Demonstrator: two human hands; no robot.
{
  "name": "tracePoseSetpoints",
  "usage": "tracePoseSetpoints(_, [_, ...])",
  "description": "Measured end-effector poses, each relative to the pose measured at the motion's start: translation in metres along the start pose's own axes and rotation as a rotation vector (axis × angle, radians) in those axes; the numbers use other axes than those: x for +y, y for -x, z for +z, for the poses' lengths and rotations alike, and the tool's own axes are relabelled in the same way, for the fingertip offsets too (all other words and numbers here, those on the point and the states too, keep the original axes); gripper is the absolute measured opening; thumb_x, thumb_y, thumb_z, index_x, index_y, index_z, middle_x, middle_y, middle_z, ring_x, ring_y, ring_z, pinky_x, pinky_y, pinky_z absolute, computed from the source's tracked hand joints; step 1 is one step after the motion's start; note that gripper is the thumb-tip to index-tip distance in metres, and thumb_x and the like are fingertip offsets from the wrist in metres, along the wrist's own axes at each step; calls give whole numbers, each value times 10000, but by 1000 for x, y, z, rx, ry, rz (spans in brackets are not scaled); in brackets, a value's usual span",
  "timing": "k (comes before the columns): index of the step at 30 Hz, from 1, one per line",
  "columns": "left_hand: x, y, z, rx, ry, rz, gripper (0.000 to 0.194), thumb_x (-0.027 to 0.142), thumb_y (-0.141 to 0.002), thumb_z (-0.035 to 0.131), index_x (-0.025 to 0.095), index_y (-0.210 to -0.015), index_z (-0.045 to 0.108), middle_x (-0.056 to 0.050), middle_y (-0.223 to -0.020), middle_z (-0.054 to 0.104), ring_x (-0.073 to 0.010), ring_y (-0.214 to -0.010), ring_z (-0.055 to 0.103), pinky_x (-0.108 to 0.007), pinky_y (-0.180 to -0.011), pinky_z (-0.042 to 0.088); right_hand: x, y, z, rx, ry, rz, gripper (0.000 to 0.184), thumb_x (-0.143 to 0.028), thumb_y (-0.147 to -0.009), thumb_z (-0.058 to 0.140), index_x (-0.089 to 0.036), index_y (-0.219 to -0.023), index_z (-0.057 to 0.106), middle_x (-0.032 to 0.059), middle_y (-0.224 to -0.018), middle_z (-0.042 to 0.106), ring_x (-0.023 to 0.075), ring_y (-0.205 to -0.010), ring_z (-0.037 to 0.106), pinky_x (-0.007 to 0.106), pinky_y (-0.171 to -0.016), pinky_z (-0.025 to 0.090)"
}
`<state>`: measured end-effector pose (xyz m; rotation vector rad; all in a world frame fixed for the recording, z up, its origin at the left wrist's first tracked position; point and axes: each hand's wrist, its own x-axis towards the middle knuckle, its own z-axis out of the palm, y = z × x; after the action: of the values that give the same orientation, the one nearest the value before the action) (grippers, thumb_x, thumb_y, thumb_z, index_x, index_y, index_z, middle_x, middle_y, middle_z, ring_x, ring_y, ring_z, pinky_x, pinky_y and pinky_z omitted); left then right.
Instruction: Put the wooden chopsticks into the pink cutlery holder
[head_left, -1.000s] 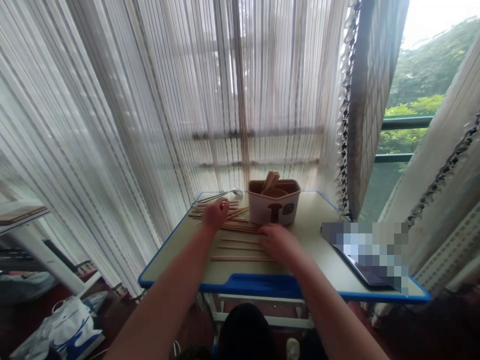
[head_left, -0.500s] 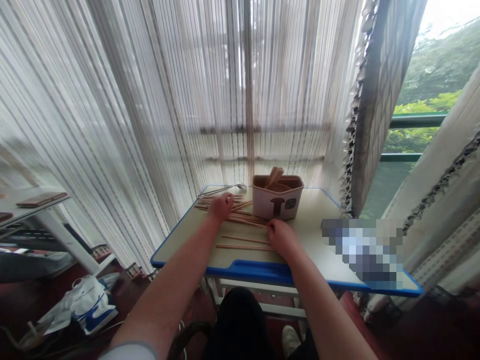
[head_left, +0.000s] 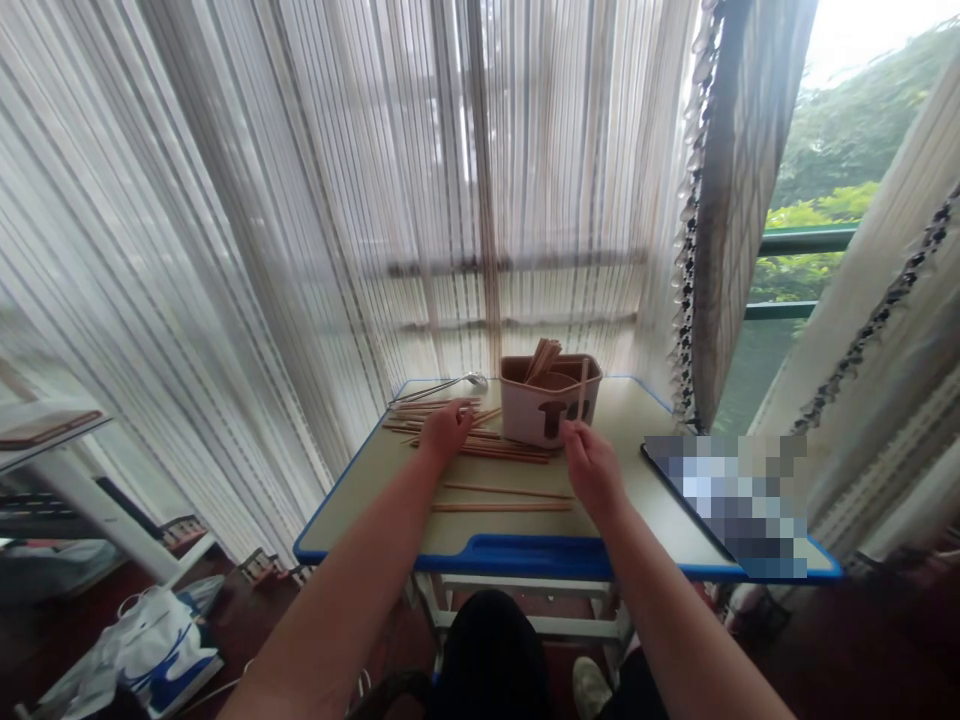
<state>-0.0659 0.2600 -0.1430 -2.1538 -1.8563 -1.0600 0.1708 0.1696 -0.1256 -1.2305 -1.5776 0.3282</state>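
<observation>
My right hand is closed round a wooden chopstick, which stands upright in front of the storage box. The box is white outside, brown inside, with a mushroom picture on its front. A bundle of chopsticks leans inside it, tips above the rim. My left hand lies over the left part of a loose pile of chopsticks, fingers curled; what they grip, if anything, is hidden. Nearer me, two separate chopsticks lie roughly parallel on the table.
Behind the pile lies a metal ladle with a long handle. A dark-edged flat object, mostly blurred out, is at the table's right. The cream table has a blue edge. Curtains hang behind it, and a white bag sits on the floor at left.
My right hand has lifted from the right ends of the chopsticks and now holds one upright by the box. My left hand stays over the pile. The view has shifted slightly.
</observation>
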Motion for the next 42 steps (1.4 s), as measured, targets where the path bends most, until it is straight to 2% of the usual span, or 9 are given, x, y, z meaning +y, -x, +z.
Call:
tracePoseSetpoints(6, [7, -5, 2, 2, -27, 65, 352, 406, -854, 411, 214, -1074, 609, -37, -694, 662, -170, -667, 599, -254, -615, 360, -52, -90, -7, 32, -75, -167, 368, -424, -846, 364, -177, -692, 588, 27, -729, 587, 143, -721, 538, 247, -695, 394])
tracePoseSetpoints(10, [13, -6, 1, -31, -23, 81, 345, 399, -846, 431, 220, -1077, 613, -34, -708, 663, -159, -664, 593, -247, -614, 359, -75, -150, 10, -208, 50, -77, 296, -312, -790, 435, -146, -655, 641, 17, -549, 559, 116, -538, 504, 236, -565, 369])
tracePoseSetpoints(13, [15, -5, 1, -25, -17, 95, 350, 392, -855, 417, 214, -1090, 606, -21, -666, 648, -139, -615, 572, -237, -601, 351, -70, -174, 19, -257, 175, -89, 220, -268, -737, 510, -143, -646, 667, 18, -503, 553, 116, -500, 481, 247, -541, 354])
tracePoseSetpoints(18, [15, -6, 3, -36, -17, 142, 319, 401, -859, 404, 226, -991, 636, -6, -621, 633, -125, -558, 549, -230, -563, 334, -59, -187, 12, -237, 63, -70, 280, -314, -809, 472, -150, -700, 671, 49, -653, 630, 116, -566, 519, 244, -559, 372])
tracePoseSetpoints(21, [17, -5, 3, -32, -22, 187, 316, 403, -862, 398, 222, -918, 651, -10, -611, 628, -123, -551, 542, -234, -561, 332, -63, -187, -2, -238, 42, -71, 369, -393, -862, 405, -166, -778, 684, 25, -593, 582, 110, -534, 489, 241, -533, 357])
tracePoseSetpoints(25, [22, -3, 1, -25, 27, 205, 320, 405, -860, 403, 221, -947, 650, -11, -609, 628, -121, -553, 547, -230, -561, 336, -66, -182, -18, -366, 34, -26, 311, -410, -827, 482, -182, -763, 684, -24, -452, 475, 78, -393, 383, 232, -439, 306])
tracePoseSetpoints(29, [21, -1, 0, -28, 47, 197, 320, 402, -857, 413, 215, -970, 647, -13, -619, 630, -115, -546, 538, -227, -566, 342, -59, -181, -25, -524, 21, 29, 161, -321, -712, 643, -176, -649, 674, 6, -494, 575, 85, -408, 461, 221, -413, 340])
tracePoseSetpoints(32, [17, -4, 0, -26, 25, 175, 317, 404, -855, 415, 214, -952, 650, -12, -615, 626, -116, -544, 529, -228, -559, 329, -51, -185, -25, -571, 44, 58, 198, -328, -709, 646, -170, -590, 660, 30, -516, 610, 89, -401, 478, 223, -399, 360])
tracePoseSetpoints(42, [2, -13, 3, -12, -26, 157, 324, 407, -868, 391, 201, -891, 640, -1, -580, 592, -111, -530, 499, -228, -541, 284, -47, -199, -24, -450, 51, 93, 296, -400, -744, 609, -136, -612, 633, 50, -589, 639, 71, -451, 510, 191, -429, 389])
